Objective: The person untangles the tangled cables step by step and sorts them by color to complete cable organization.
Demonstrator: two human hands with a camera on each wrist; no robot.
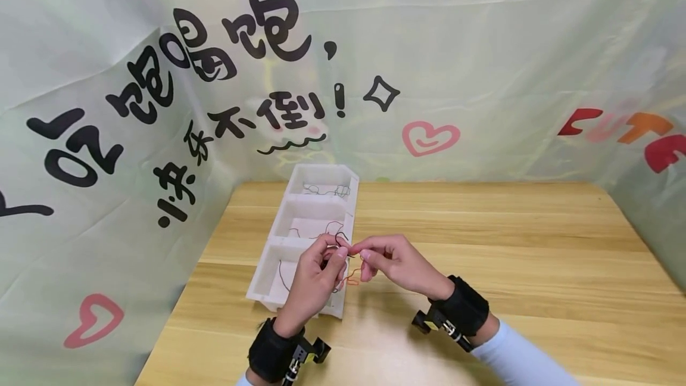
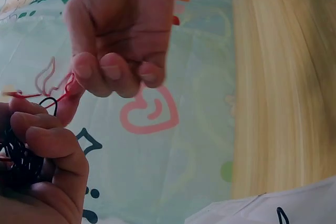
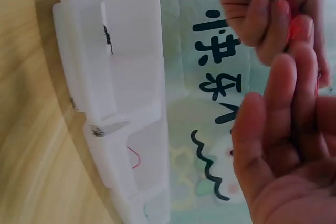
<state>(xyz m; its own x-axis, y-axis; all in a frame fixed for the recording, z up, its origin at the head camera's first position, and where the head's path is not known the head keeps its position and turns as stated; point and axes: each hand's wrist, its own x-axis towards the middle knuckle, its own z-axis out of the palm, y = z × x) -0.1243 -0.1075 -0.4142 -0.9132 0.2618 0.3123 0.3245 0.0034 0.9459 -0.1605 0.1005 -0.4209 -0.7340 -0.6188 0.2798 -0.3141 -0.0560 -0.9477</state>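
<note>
My left hand (image 1: 316, 273) holds a bundle of thin black wire (image 2: 21, 161) in its curled fingers, above the near end of a white tray (image 1: 261, 273). A loop of black wire stands up from that hand in the left wrist view. My right hand (image 1: 404, 264) meets the left fingertips and pinches a thin red wire (image 2: 68, 82) between thumb and forefinger. Part of the red wire hangs in loose orange-red bends below the fingers in the head view. The other fingers of the right hand are bent and hold nothing.
The tray has three compartments in a row. A greenish-grey wire tangle (image 1: 339, 191) lies in the far one, thin reddish wires (image 1: 321, 232) in the middle, a dark wire (image 1: 281, 271) in the near one. The wooden table (image 1: 482, 225) meets printed cloth walls (image 1: 482, 76).
</note>
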